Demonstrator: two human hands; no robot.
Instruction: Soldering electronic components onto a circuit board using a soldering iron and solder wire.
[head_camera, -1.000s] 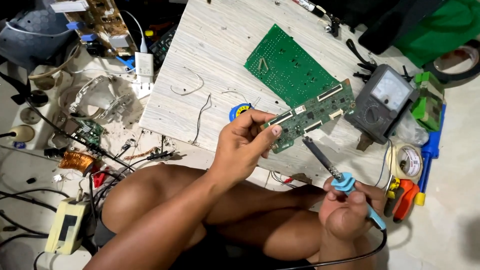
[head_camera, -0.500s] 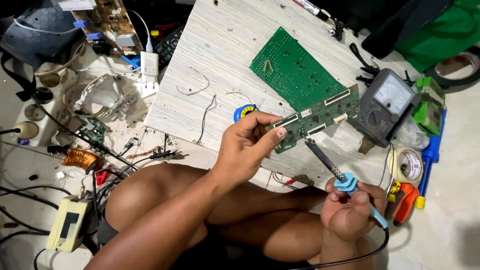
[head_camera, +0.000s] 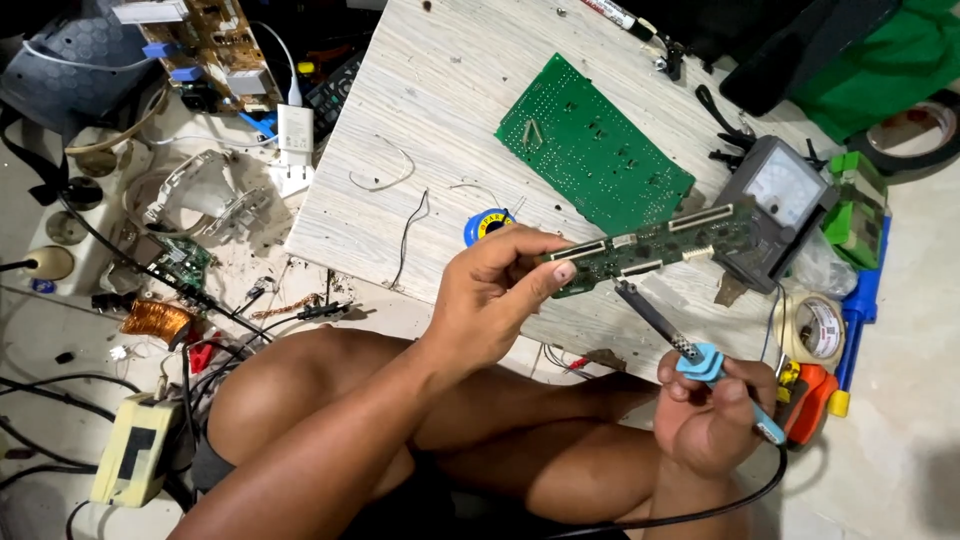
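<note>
Wooden tabletop (head_camera: 440, 120) fills upper centre of frame, pale grain, set low over the floor. On it, upper centre-right, a large green circuit board (head_camera: 592, 155) lies flat; grey analog meter (head_camera: 775, 205) sits just right of it at the tabletop's right edge. Green box (head_camera: 858, 208) right of meter, closed, contents not visible. Brown circuit board (head_camera: 205, 50) w/ blue connectors lies on floor, upper left, beside a white charger (head_camera: 294, 135). Beige box (head_camera: 135, 450) w/ black tape at lower left, among cables. Tape roll (head_camera: 812, 328) on floor, right edge, next to an orange tool (head_camera: 812, 400).

Left hand (head_camera: 495, 295), mid-frame: grip closed on one end of a narrow green board strip (head_camera: 650, 248), thumb on top, fingers under. Strip is held up off the tabletop, running right toward the meter, its far end overlapping the meter's lower left corner in view.

Right hand (head_camera: 712, 415), lower right: grip closed round the blue handle of a soldering iron (head_camera: 690, 345); dark tip points up-left, ending just under the strip's middle, can't tell if touching. Black cord trails from handle along bottom.

Small round blue-yellow tin (head_camera: 485, 225) sits on tabletop just above left hand, lid on, contents hidden. Thin loose wires (head_camera: 385, 180) lie left of it. Copper coil (head_camera: 155, 320) on floor at left.
</note>
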